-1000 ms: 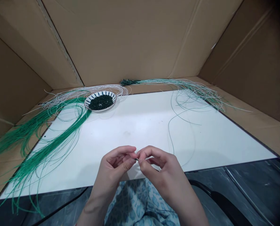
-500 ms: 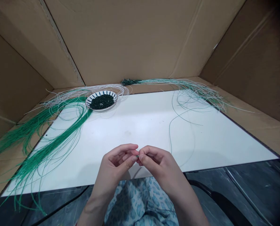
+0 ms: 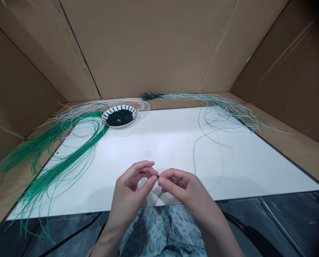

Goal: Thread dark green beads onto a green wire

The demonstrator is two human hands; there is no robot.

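A tiny dark green piece, too small to name, sits where my two hands meet, above the near part of the white board. My left hand pinches it between thumb and a fingertip, its index finger raised and apart. From the other side my right hand closes thumb and forefinger at the piece's right end. A thin green string curves over the board and passes out of sight behind my right hand; whether it joins the piece I cannot tell.
A striped-rim plate of small dark green pieces stands back left. Bundles of green string and white string lie beside it. Strings with dark ends stretch along the back right. Cardboard walls enclose the board.
The fingertips have shifted around the tiny piece, which shows more plainly now. My left index finger has lifted slightly away. The whole view has moved a little.
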